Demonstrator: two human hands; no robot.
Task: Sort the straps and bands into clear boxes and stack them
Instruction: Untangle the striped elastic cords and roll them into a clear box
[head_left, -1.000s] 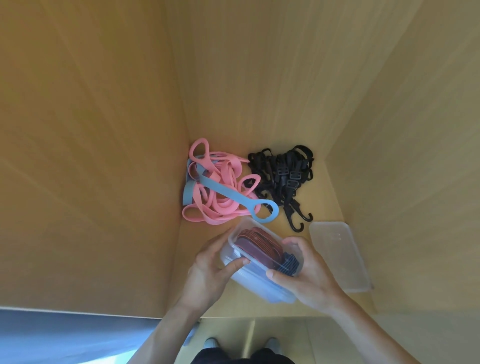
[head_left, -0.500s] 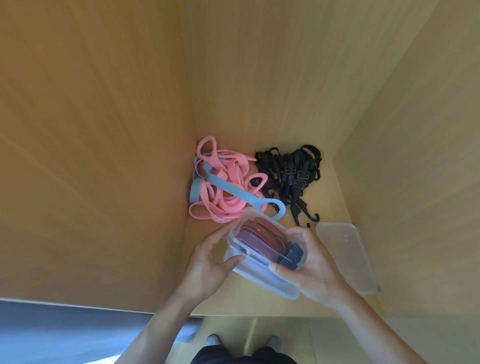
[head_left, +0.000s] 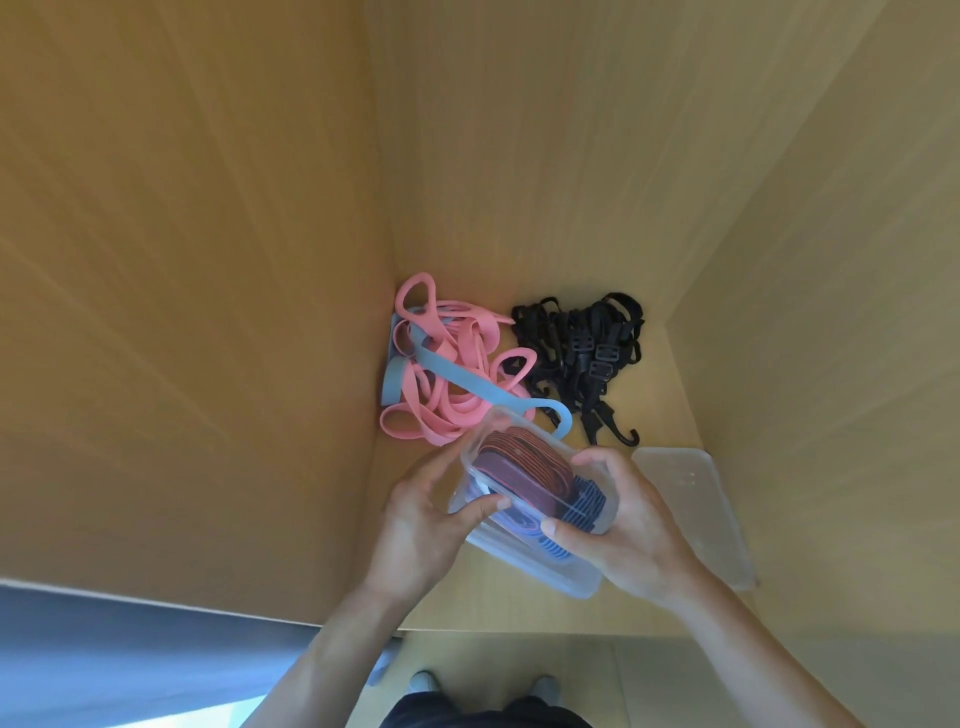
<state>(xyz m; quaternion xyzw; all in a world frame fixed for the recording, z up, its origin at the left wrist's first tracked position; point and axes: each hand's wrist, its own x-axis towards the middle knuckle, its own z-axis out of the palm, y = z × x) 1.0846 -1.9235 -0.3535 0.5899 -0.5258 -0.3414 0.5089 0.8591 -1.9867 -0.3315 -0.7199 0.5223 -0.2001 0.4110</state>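
A clear plastic box (head_left: 524, 558) is tilted in front of me, above the wooden shelf floor, with coiled dark red straps (head_left: 524, 462) and a dark blue ribbed piece (head_left: 584, 509) inside. My left hand (head_left: 421, 525) grips its left end, thumb on the near wall. My right hand (head_left: 631, 525) grips its right end, fingers curled over the rim. Behind the box lies a tangle of pink bands (head_left: 457, 364) crossed by a pale blue band (head_left: 452, 369). A heap of black hook straps (head_left: 582, 348) sits to the right of the bands.
A clear lid (head_left: 696, 509) lies flat on the shelf floor by the right wall. Wooden walls (head_left: 208, 260) close in the shelf on the left, back and right. The shelf's front edge (head_left: 519, 623) runs below my hands, with floor and feet beneath.
The box has stayed in both hands and tilted a little; the view has shifted slightly. The bands, hook straps and lid lie as before.
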